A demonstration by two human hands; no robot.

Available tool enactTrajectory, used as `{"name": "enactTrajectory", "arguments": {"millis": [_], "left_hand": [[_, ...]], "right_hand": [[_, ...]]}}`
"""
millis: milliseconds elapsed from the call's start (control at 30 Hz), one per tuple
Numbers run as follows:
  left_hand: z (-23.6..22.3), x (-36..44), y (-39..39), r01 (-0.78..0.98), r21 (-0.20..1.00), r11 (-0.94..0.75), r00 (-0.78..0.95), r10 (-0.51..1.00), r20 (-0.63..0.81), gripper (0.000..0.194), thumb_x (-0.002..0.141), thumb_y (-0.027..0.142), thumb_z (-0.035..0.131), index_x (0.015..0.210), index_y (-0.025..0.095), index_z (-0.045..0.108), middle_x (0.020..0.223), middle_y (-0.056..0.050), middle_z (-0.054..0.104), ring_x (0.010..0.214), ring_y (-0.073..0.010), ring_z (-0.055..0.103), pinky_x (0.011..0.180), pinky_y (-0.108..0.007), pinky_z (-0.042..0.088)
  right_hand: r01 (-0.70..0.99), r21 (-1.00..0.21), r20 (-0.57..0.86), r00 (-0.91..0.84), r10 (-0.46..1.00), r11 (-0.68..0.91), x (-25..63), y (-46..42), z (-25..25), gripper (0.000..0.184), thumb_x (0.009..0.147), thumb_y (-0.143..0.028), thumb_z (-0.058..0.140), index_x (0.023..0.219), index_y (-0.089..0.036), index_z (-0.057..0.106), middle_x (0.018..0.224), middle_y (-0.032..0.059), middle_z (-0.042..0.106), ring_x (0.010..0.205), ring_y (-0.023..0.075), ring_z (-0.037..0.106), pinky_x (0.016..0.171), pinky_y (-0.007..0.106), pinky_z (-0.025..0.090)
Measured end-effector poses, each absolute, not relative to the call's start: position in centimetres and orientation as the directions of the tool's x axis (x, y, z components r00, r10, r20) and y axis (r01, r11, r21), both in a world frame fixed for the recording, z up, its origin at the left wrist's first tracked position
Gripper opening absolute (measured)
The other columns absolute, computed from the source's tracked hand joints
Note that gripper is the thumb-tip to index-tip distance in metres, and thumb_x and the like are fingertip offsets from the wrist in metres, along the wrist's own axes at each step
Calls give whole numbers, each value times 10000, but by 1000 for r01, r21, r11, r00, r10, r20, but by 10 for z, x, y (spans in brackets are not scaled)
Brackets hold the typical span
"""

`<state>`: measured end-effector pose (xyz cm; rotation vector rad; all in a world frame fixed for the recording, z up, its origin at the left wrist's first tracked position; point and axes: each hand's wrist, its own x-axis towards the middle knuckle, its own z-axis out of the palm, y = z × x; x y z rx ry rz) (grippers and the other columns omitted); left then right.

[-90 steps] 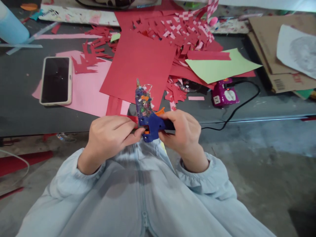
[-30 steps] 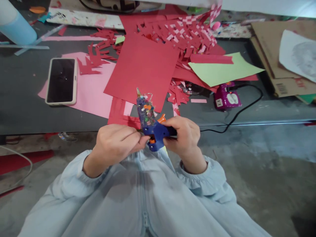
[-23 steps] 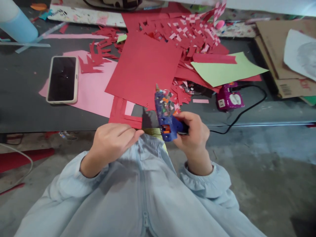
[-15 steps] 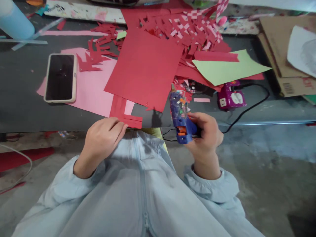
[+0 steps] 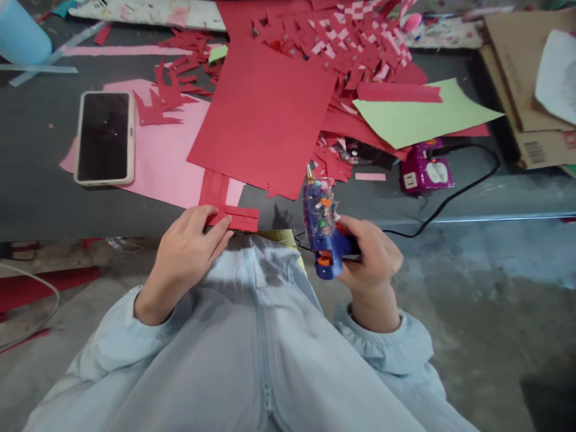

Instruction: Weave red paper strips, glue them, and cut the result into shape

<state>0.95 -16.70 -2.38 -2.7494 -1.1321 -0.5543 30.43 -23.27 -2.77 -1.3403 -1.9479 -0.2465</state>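
My right hand [image 5: 371,258] grips a blue glue gun [image 5: 321,225] speckled with paper bits, nozzle pointing away from me, held just off the near edge of the dark table [image 5: 40,198]. My left hand [image 5: 186,252] rests at that edge, fingers extended, pressing the end of joined red paper strips [image 5: 227,210]. The strips lie partly on a pink sheet [image 5: 166,159], beside a large red sheet [image 5: 265,117].
A phone [image 5: 104,137] lies face up at the left. A purple socket block [image 5: 425,174] with a black cord [image 5: 468,180] sits at the right, under a pale green sheet [image 5: 418,117]. Woven red-and-pink strips [image 5: 355,48], red scraps, cardboard [image 5: 517,78] and a blue bottle [image 5: 20,33] fill the back.
My right hand has carried the glue gun rightward away from the left hand. My left hand has laid the red strips on the table edge and flattened its fingers on them.
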Motion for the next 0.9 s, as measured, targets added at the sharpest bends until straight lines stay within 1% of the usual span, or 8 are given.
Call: {"name": "enactTrajectory", "arguments": {"millis": [133,300,467,667,767,900], "left_hand": [[-24,10,-166,702,23,-712,656,658,369,213,972,265,555,1090,163,701,1033,-134,695,913,-236,664,760,-361,589],[-25,10,-166,693,2,-721,666,642,380,235,965,238,558,1115,125,700,1022,-155,703,891,-249,669,745,-370,583],[-26,9,-167,707,48,-706,647,673,360,277,968,232,551,1188,120,676,1039,-157,710,929,-263,686,769,-378,584],[-27,7,-168,755,-1,-656,603,693,394,288,979,240,528,1218,135,650,1065,-134,727,916,-224,707,742,-318,584],[-28,7,-168,766,30,-642,578,709,404,306,975,228,522,1241,132,637,1059,-125,729,918,-214,712,737,-300,578],[-29,6,-169,774,98,-626,539,731,418,328,952,176,528,1261,143,632,1099,-111,727,974,-207,711,804,-284,571]], "right_hand": [[839,-292,623,-199,757,460,300,-235,-29,497,755,-141,570,1242,-228,615,812,40,733,568,188,634,535,316,497],[813,-337,590,-210,780,474,295,-237,-30,402,777,-140,551,1163,-220,633,765,28,717,569,179,634,526,301,489],[809,-382,562,-181,807,448,294,-240,-29,333,764,-128,570,1075,-222,645,701,3,683,534,160,606,524,279,481],[796,-401,493,-229,839,453,289,-238,-21,234,809,-191,556,1032,-240,606,685,-1,693,513,173,624,515,280,485],[786,-417,443,-262,857,456,285,-237,-15,178,835,-207,549,1008,-239,581,694,1,699,526,165,636,519,267,482],[779,-447,368,-288,884,440,281,-233,-9,185,830,-215,571,1015,-229,563,772,22,732,569,155,656,515,249,467]]}}
